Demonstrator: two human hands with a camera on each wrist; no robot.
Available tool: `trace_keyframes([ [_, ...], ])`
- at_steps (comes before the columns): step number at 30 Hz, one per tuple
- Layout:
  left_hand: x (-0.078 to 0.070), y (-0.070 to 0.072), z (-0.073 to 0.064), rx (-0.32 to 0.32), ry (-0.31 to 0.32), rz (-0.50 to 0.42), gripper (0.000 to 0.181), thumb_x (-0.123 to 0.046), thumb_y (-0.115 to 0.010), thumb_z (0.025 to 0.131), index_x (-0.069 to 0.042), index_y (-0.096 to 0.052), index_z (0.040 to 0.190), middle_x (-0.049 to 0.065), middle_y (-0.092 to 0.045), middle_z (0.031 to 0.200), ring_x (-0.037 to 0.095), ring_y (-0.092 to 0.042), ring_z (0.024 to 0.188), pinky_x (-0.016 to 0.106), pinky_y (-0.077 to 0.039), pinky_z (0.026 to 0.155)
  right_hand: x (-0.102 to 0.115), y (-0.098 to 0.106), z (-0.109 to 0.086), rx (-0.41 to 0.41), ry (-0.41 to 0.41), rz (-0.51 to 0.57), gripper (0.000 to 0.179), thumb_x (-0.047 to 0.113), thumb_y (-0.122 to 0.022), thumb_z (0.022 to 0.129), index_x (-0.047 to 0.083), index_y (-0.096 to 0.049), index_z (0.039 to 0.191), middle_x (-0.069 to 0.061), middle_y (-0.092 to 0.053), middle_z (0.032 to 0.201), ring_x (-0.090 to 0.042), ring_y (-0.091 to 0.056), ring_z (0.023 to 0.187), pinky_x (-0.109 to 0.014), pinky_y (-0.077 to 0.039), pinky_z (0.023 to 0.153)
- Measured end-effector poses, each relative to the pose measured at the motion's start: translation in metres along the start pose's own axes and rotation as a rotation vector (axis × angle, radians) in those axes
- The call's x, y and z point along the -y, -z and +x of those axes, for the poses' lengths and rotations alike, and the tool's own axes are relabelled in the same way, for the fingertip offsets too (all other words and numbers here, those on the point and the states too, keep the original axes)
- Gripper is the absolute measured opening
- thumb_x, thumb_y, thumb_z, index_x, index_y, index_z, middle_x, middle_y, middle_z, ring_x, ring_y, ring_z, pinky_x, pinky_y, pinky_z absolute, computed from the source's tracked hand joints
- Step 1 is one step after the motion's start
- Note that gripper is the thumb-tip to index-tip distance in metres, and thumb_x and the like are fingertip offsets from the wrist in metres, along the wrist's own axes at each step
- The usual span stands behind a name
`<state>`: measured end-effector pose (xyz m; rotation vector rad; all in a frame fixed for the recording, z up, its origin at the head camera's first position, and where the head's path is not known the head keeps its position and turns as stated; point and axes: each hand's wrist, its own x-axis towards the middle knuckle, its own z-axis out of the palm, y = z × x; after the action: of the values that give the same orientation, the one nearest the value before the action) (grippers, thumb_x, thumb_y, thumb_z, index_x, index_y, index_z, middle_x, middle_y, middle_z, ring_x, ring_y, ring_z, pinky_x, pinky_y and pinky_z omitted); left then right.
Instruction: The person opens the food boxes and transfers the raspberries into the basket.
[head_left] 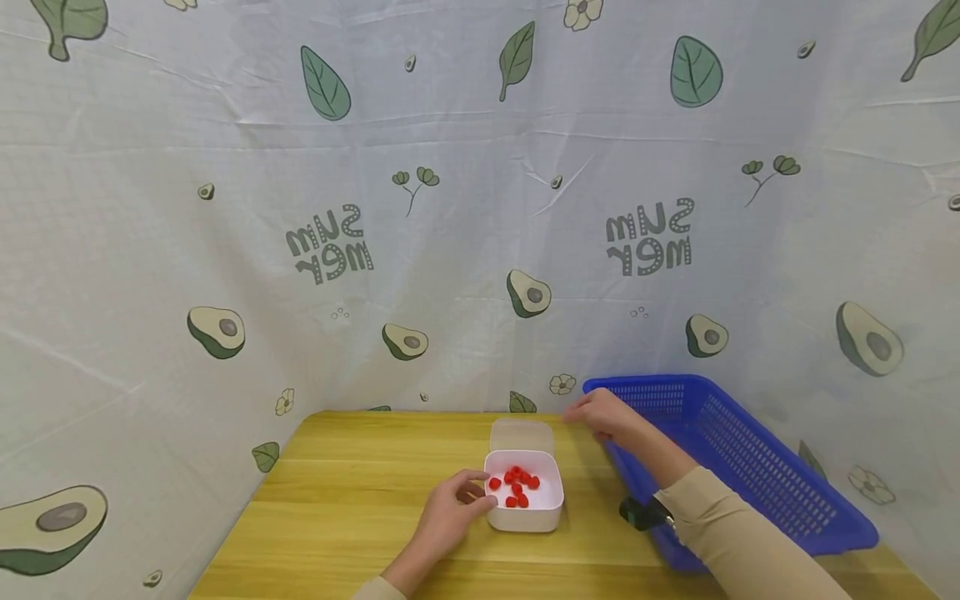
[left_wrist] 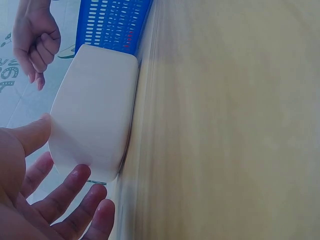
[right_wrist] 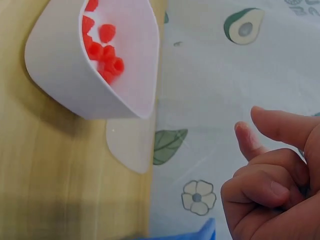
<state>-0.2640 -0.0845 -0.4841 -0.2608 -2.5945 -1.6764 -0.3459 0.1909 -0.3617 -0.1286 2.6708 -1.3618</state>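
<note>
A white box [head_left: 523, 519] stands on the wooden table with its translucent lid [head_left: 522, 436] folded back behind it. Several small red raspberries [right_wrist: 107, 33] lie inside, hollow-ended and loosely scattered. My left hand [head_left: 450, 508] is at the box's left side, thumb and fingers spread, fingertips right at its wall and rim. Off to the right and beyond the box, my right hand [head_left: 609, 414] hovers near the basket's left rim. Its thumb and index finger stick out with a gap between them and nothing visible there; the other fingers [right_wrist: 265, 185] are curled in.
A blue perforated basket [head_left: 750, 467] takes up the right side of the table, under my right forearm. Beside the right cuff is a small black object [head_left: 637, 514]. A white curtain [head_left: 465, 250] printed with avocados and leaves hangs behind the table's far edge.
</note>
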Motion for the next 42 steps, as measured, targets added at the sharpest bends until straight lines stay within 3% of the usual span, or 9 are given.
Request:
trace_keyframes([
  [7, -0.002, 0.000, 0.001, 0.000, -0.009, 0.004, 0.037, -0.028, -0.077, 0.090, -0.018, -0.069, 0.124, -0.003, -0.067, 0.099, 0.017, -0.059, 0.090, 0.027, -0.052, 0.073, 0.001, -0.023, 0.003, 0.048, -0.036, 0.063, 0.029, 0.014, -0.077, 0.085, -0.004, -0.074, 0.108, 0.006, -0.032, 0.055, -0.008, -0.024, 0.046, -0.022, -0.026, 0.044],
  [22, -0.002, -0.001, -0.001, 0.002, -0.005, -0.004, 0.036, -0.030, -0.077, 0.089, -0.019, -0.069, 0.123, -0.003, -0.067, 0.099, 0.016, -0.059, 0.090, 0.027, -0.051, 0.075, -0.004, -0.068, 0.000, 0.106, -0.072, 0.057, 0.021, 0.013, -0.075, 0.087, 0.000, -0.076, 0.103, 0.003, -0.036, 0.055, -0.012, -0.028, 0.046, -0.023, -0.029, 0.047],
  [31, -0.004, 0.000, 0.001, 0.003, -0.013, 0.000, 0.038, -0.030, -0.077, 0.090, -0.017, -0.068, 0.125, -0.001, -0.068, 0.102, 0.017, -0.061, 0.093, 0.032, -0.053, 0.077, 0.002, -0.086, 0.002, 0.148, -0.022, 0.025, 0.019, 0.014, -0.073, 0.089, 0.002, -0.077, 0.103, 0.001, -0.040, 0.057, -0.012, -0.030, 0.045, -0.021, -0.030, 0.047],
  [38, -0.006, 0.002, 0.002, 0.007, -0.014, -0.005, 0.037, -0.030, -0.076, 0.090, -0.019, -0.069, 0.124, -0.002, -0.069, 0.101, 0.016, -0.060, 0.092, 0.028, -0.052, 0.076, -0.002, -0.102, 0.003, 0.176, 0.014, 0.018, 0.017, 0.017, -0.074, 0.089, 0.005, -0.079, 0.101, -0.005, -0.056, 0.065, -0.012, -0.035, 0.047, -0.020, -0.034, 0.048],
  [42, -0.005, 0.002, 0.002, 0.007, -0.032, 0.005, 0.036, -0.029, -0.077, 0.090, -0.018, -0.069, 0.123, -0.001, -0.069, 0.098, 0.017, -0.060, 0.089, 0.028, -0.051, 0.073, -0.006, -0.110, 0.002, 0.192, 0.039, 0.013, 0.014, 0.017, -0.075, 0.089, 0.006, -0.079, 0.097, -0.004, -0.054, 0.064, -0.012, -0.035, 0.046, -0.020, -0.033, 0.047],
])
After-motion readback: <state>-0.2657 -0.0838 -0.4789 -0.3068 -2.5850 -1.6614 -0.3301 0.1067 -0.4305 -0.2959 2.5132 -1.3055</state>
